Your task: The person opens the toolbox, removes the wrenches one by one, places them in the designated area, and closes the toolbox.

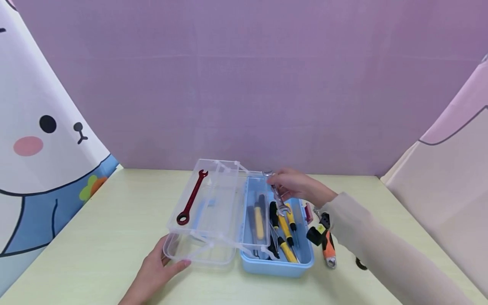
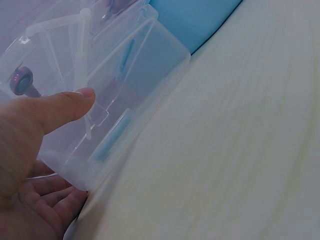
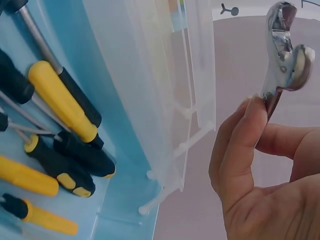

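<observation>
Head view, right hand: the right hand [image 1: 295,186] hovers over the far part of the blue toolbox [image 1: 278,264], fingers pinched on a silver wrench [image 1: 277,195] that slants down toward the tools inside.
Head view, left hand: the left hand [image 1: 158,271] cups the near left corner of the clear tray [image 1: 213,212], thumb lying along its front wall.
Head view, tray: it is swung out to the left of the blue toolbox on clear hinge arms; a red wrench [image 1: 192,198] lies slanted in its left part.
Head view, box contents: yellow-and-black screwdrivers [image 1: 284,231] lie side by side in the blue toolbox.
Head view, surroundings: an orange-handled tool [image 1: 328,250] lies on the pale counter [image 1: 95,237] just right of the box, partly under the right sleeve.

Left wrist view, left hand: the thumb [image 2: 60,107] presses the tray's [image 2: 150,65] outer wall, and the fingers lie under its corner, curled round it.
Left wrist view, red wrench: its ring end [image 2: 22,82] shows blurred through the clear plastic.

Right wrist view, right hand: thumb and fingers [image 3: 240,145] clamp the shank of the silver wrench [image 3: 284,47], its open-jawed head raised above them.
Right wrist view, box: the screwdrivers [image 3: 62,107] rest on the blue floor, left of the tray's clear walls [image 3: 165,75].
</observation>
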The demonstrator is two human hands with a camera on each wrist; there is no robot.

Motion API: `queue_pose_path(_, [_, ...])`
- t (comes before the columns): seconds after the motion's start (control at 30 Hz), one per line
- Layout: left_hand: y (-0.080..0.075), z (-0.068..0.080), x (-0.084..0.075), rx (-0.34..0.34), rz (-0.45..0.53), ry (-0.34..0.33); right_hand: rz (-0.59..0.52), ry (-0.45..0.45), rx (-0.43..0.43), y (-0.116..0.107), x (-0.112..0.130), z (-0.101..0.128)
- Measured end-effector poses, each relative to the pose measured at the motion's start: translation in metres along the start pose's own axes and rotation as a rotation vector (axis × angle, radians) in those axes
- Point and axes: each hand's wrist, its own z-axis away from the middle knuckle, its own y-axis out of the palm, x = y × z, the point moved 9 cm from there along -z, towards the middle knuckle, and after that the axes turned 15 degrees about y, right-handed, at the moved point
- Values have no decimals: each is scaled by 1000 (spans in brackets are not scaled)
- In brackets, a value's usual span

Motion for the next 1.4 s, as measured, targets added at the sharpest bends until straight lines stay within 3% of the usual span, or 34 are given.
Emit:
queue_pose_path(0.3, [1,-1,0,10,-21,3,19,0,-29,-14,-12,4])
queue_pose_path(0.77, [2,-2,2,30,-23,-17,45,70,-118,-36,-34,7])
queue_pose_path(1.4, [-1,2,2,7,38,11,62,52,-102,-51,-53,14])
